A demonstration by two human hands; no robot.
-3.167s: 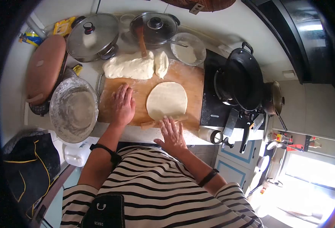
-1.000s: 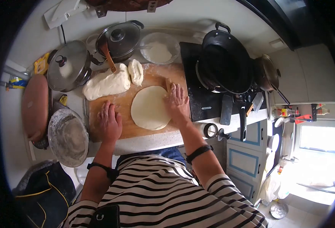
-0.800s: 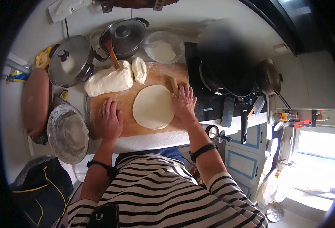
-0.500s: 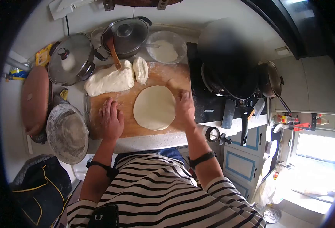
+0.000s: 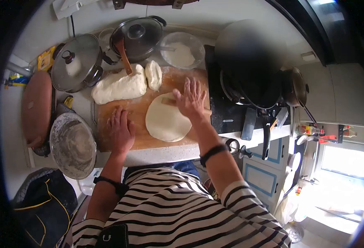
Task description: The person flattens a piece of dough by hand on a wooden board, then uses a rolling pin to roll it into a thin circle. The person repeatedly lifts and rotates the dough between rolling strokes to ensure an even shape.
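Observation:
My right hand (image 5: 191,100) lies with fingers stretched out on top of a short wooden rolling pin (image 5: 169,101). The pin's two ends stick out on either side of the palm, over the upper right of a flat round of dough (image 5: 167,120). My left hand (image 5: 122,127) rests open on the wooden board (image 5: 140,141), left of the round and apart from it. Behind it a long lump of dough (image 5: 119,87) sits on the board, with a smaller cut piece of dough (image 5: 153,76) at its right end.
A floury metal bowl (image 5: 73,144) stands left of the board. Two lidded pots (image 5: 76,62) and a clear bowl of flour (image 5: 182,51) line the back, a wooden spoon (image 5: 123,53) leaning there. On the right are the black stove (image 5: 227,124) and a cleaver (image 5: 248,124).
My right hand has gone from beside the round's right edge to over its upper right, fingers now spread on the rolling pin. My left hand has stayed put.

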